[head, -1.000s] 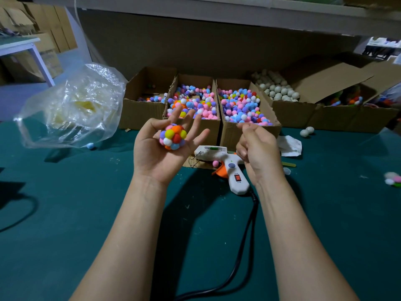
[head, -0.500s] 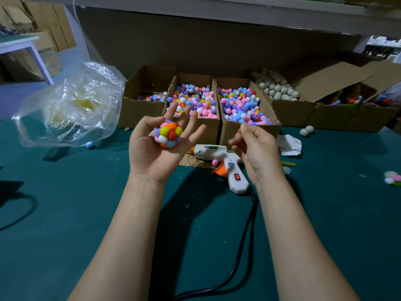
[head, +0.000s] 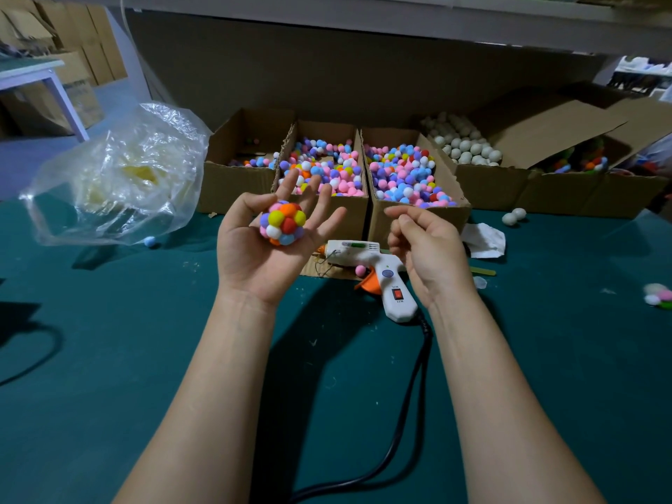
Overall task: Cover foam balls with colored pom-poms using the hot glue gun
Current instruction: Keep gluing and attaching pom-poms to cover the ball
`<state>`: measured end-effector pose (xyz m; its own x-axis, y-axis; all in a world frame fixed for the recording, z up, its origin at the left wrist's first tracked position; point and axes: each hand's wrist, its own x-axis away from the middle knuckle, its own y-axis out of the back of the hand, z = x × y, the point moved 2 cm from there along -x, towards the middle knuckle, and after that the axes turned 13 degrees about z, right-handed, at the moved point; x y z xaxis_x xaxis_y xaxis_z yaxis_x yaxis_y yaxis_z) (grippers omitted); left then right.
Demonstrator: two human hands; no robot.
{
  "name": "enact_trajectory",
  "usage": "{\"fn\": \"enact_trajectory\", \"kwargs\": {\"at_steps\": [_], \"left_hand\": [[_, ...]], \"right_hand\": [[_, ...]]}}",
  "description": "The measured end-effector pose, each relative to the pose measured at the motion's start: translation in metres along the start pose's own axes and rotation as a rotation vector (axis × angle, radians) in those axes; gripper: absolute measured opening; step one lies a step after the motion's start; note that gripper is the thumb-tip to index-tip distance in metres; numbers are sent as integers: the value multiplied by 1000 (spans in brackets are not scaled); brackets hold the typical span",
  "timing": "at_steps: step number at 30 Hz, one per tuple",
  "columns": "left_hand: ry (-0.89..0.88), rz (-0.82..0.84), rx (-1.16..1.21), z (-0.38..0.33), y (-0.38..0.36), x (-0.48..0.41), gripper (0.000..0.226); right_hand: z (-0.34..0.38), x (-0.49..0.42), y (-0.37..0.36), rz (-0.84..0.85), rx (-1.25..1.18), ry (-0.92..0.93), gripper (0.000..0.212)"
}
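Pom-pom ball (head: 283,223) resting on upturned left hand (head: 262,249); right hand (head: 429,249) empty.

Ball: round, lumpy, fuzzy, packed with yellow, orange, red, white, blue and pink tufts. It sits at the finger bases of the left hand, whose fingers are straight and spread. Right hand is level with the left hand, fingers loosely curled and apart, gripping nothing. Glue gun (head: 371,263): white hard plastic, orange trigger, red switch, lying on the green felt tabletop (head: 109,358) under the right hand's fingers. Beyond the fingertips are cardboard boxes of loose pom-poms (head: 403,176). A crinkled clear plastic bag (head: 120,176) lies left of the left hand. Compared with 1.0 s ago, the right fingers, then bunched together, have loosened; the ball has barely shifted.
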<state>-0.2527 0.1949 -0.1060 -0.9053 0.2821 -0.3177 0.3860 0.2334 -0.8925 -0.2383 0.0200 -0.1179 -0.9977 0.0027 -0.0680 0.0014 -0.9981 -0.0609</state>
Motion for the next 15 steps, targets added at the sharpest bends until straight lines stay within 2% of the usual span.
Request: {"fn": "enact_trajectory", "kwargs": {"at_steps": [5,10,15], "left_hand": [[8,8,-4,1,0,0,63],[15,22,-13,2,2,0,58],[13,18,-1,1,2,0,61]], "right_hand": [[-1,1,-1,28,-32,28,23],[0,3,2,-13,-56,10,12],[3,2,0,-17,109,39,25]]}}
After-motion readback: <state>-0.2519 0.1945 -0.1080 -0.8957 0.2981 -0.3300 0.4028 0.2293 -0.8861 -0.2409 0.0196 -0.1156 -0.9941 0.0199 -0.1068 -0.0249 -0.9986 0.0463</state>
